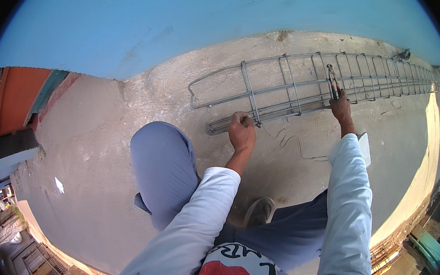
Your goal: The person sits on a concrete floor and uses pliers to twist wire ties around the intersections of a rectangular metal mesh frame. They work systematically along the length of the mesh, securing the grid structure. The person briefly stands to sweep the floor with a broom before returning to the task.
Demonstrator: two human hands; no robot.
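A long rebar cage (268, 90), made of lengthwise steel bars with several rectangular stirrups, lies on the concrete ground in front of me. My right hand (341, 107) is wrapped round the handles of a pair of pincers (332, 78), whose metal head points away from me over the cage's bars. At the cage's near left end, my left hand (242, 131) is closed with its fingertips pinched, against the lower bars beside a stirrup. What sits between those fingers is too small to tell. A thin loose wire (295, 139) curls along the ground between my two arms.
A blue wall (199, 20) rises behind the cage. One dark coil (404, 55) lies near the wall at the cage's far right. Beside my right forearm is a pale flat piece (363, 149). My bent knee (163, 156) is close to the cage's left end.
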